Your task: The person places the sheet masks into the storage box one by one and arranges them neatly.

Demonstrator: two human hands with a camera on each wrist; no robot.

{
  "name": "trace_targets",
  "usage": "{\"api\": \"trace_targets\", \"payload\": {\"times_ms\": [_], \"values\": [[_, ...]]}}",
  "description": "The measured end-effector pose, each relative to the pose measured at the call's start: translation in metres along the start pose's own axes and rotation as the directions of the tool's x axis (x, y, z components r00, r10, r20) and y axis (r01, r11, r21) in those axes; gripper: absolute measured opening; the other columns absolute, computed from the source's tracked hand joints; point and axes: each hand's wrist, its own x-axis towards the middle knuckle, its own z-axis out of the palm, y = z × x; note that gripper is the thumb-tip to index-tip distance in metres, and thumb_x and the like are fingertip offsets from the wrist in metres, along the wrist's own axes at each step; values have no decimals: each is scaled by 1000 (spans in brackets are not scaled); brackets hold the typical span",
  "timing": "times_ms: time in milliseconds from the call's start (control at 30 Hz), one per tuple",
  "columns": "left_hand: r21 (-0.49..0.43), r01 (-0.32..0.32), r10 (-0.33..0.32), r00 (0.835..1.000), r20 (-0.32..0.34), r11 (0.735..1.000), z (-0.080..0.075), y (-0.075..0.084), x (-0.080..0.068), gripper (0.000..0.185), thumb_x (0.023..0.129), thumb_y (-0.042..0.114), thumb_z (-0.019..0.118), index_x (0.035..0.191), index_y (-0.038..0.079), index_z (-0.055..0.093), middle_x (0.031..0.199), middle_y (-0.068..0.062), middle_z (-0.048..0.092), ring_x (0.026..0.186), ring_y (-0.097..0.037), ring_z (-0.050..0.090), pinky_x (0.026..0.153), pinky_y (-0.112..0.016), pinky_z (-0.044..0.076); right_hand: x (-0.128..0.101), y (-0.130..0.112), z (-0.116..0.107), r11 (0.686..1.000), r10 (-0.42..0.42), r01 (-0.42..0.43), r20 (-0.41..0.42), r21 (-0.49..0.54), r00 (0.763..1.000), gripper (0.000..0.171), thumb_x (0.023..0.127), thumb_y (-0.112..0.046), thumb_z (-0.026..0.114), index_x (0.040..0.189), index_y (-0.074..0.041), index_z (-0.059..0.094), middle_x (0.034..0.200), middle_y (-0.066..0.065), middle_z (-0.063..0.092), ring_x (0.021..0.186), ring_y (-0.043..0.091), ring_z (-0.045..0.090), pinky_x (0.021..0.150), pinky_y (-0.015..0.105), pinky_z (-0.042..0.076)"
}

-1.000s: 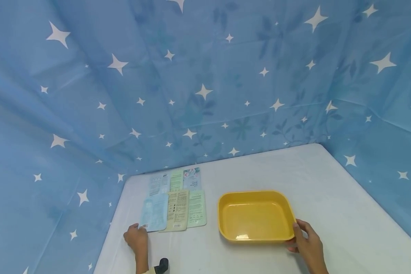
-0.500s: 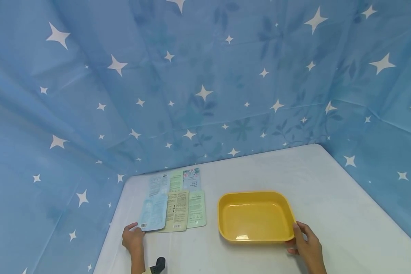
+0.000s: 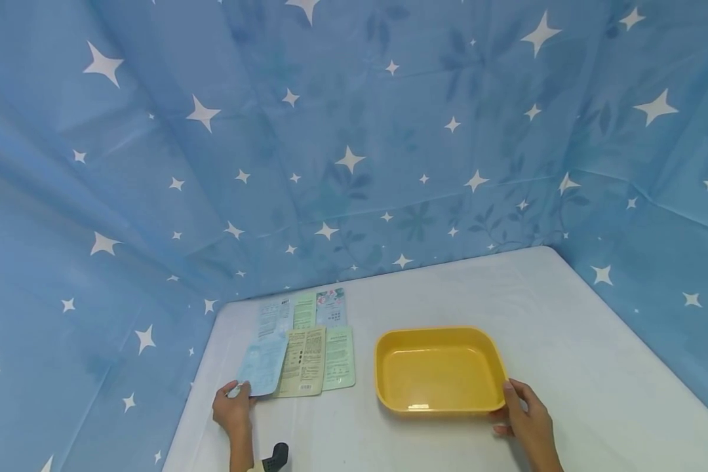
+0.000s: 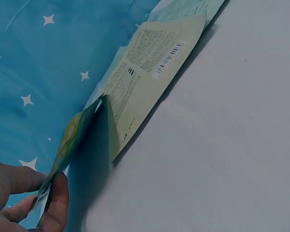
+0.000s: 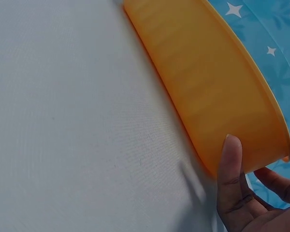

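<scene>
My left hand (image 3: pixel 233 410) pinches the near left corner of a light blue sheet mask packet (image 3: pixel 263 365). In the left wrist view that packet (image 4: pixel 70 140) is tilted up, its near end off the table, with thumb and fingers on opposite faces. Beside it lies a beige packet (image 3: pixel 304 367), then a pale green one. My right hand (image 3: pixel 530 423) holds the near right corner of a yellow plastic tub (image 3: pixel 442 412). The right wrist view shows a finger (image 5: pixel 230 157) against the tub's outer wall (image 5: pixel 203 72) and another at its rim.
Behind the front packets lie a blue packet (image 3: pixel 275 317), a green packet (image 3: pixel 304 311) and a floral packet (image 3: pixel 330 308). All rest on a white-covered table (image 3: pixel 389 305). A blue curtain with white stars (image 3: pixel 354 131) closes off the back and sides.
The near end of the light blue packet has risen and now tilts, its left corner between my left fingers. My right hand and the yellow tub have hardly moved.
</scene>
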Motion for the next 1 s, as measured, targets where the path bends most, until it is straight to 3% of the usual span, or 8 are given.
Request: {"api": "trace_targets", "payload": {"times_ms": [200, 300, 400, 467, 567, 633, 833, 1000], "values": [[-26, 64, -63, 998, 30, 998, -4, -1, 1, 38, 88, 5, 64, 122, -9, 56, 87, -14, 54, 53, -9, 56, 48, -19, 50, -1, -1, 0, 1000, 3, -3, 4, -9, 1000, 77, 99, -61, 33, 145, 0, 32, 137, 28, 43, 70, 12, 69, 60, 28, 59], [-38, 89, -86, 993, 76, 995, -5, -1, 0, 36, 91, 4, 60, 124, -9, 56, 87, -13, 50, 54, -10, 53, 48, -20, 48, -1, -1, 0, 1000, 1, 0, 14, -11, 1000, 78, 99, -62, 32, 145, 0, 32, 142, 26, 38, 71, 10, 69, 61, 28, 59], [-56, 83, -77, 992, 104, 995, -7, -2, 0, 35, 93, 2, 55, 126, -10, 54, 101, -21, 50, 67, -17, 59, 52, -20, 53, 0, -1, -1, 1000, -4, 4, 15, -4, 1000, 79, 98, -63, 32, 145, 1, 32, 143, 26, 37, 73, 9, 69, 62, 27, 59], [-79, 71, -62, 991, 115, 994, -8, -3, -1, 34, 95, 1, 51, 128, -10, 52, 115, -30, 48, 84, -33, 66, 66, -28, 60, 1, -1, 0, 1000, -5, 5, 16, 4, 1000, 79, 98, -63, 32, 145, 1, 32, 142, 26, 38, 74, 10, 69, 62, 28, 59], [-121, 67, -51, 990, 128, 990, -11, -5, -2, 35, 97, 0, 45, 131, -10, 48, 133, -36, 40, 115, -52, 54, 83, -44, 56, 1, 0, 1, 1000, 2, -2, 21, 15, 1000, 80, 98, -63, 32, 145, 1, 31, 141, 26, 39, 74, 10, 69, 63, 28, 60], [-136, 66, -49, 991, 125, 989, -13, -5, -3, 36, 98, -1, 43, 133, -9, 46, 139, -36, 38, 126, -53, 47, 88, -46, 53, 2, 0, 1, 1000, 3, -4, 30, 18, 1000, 80, 98, -63, 32, 145, 1, 30, 140, 27, 40, 74, 11, 69, 64, 29, 60], [-148, 16, 0, 994, 107, 989, -18, 1, -9, 43, 99, -2, 41, 142, -1, 37, 150, -27, 35, 136, -44, 41, 86, -17, 53, 1, 1, 1, 1000, 2, -3, 36, 23, 999, 81, 97, -65, 31, 145, 2, 31, 138, 28, 43, 74, 14, 71, 64, 30, 60], [-197, -16, 48, 986, 159, 980, -17, 16, -17, 50, 102, 3, 40, 150, 9, 27, 156, -21, 29, 140, -42, 37, 96, -24, 51, 0, 3, 0, 1000, -1, 0, 38, 31, 999, 81, 98, -64, 32, 145, 1, 31, 134, 28, 46, 72, 15, 71, 63, 31, 60]]}}
